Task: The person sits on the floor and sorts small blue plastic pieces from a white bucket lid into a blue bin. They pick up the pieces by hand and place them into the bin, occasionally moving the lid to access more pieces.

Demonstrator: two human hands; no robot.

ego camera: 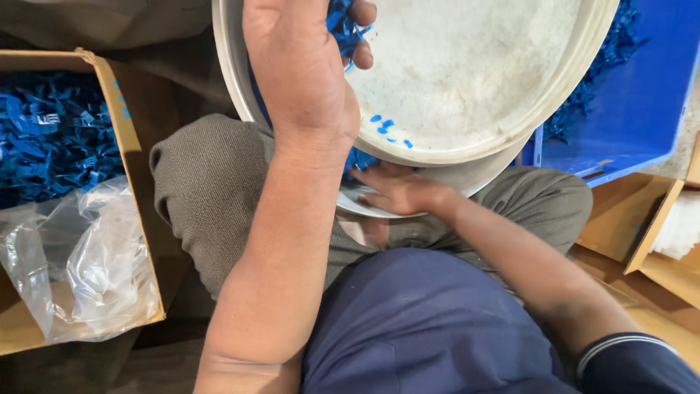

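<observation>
From the head view we see our left hand [302, 73] curled shut around blue plastic pieces [341, 25] inside the round metal tray [467, 87], nearer them than our right hand [397, 191], fingers flat, empty, bracing under the tray's near rim.

Matt, scuffed metal pan [467, 80]; glossy blue plastic pieces [386, 125].

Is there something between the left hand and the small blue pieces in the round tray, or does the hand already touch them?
Nothing stands between them. The left hand is inside the round tray, and its fingers curl directly on the blue pieces. A few loose pieces lie uncovered beside the wrist.
</observation>
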